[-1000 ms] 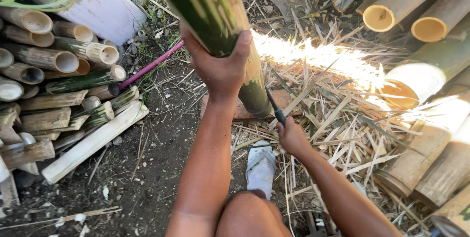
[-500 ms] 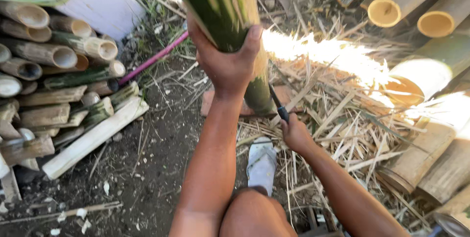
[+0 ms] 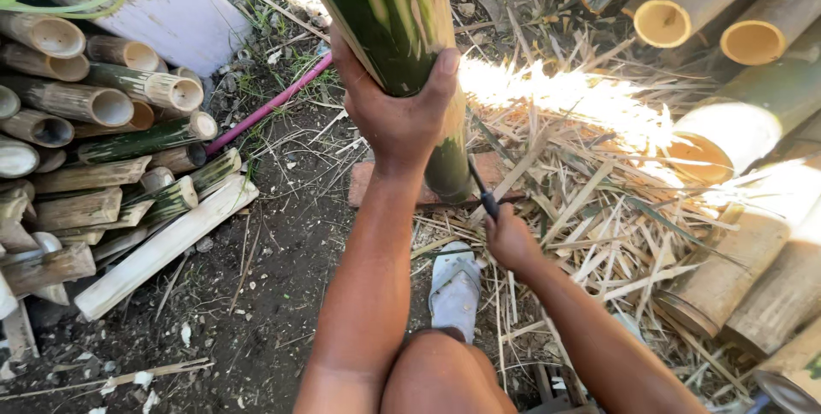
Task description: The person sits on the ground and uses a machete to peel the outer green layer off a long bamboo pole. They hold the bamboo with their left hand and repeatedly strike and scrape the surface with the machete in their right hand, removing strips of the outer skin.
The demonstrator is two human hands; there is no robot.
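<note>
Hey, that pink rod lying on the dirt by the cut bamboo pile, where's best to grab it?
Grip the pink rod at its bare middle stretch, coming from above. It lies flat on open dirt there, while its lower end runs near the stacked bamboo.

bamboo pole (image 3: 389, 20): dark green, pale yellow streaks | rod (image 3: 269, 106): pink | sandal (image 3: 455, 290): white

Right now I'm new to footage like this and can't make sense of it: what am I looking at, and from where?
The camera sits on a person's head, looking down at their own arms and knee. The left hand grips an upright green bamboo pole, whose foot rests on a flat brick. The right hand holds a dark-handled knife near the pole's base. On the dirt ground lie cut bamboo pieces, dry bamboo shavings, a pink rod and one pale sandal.
</note>
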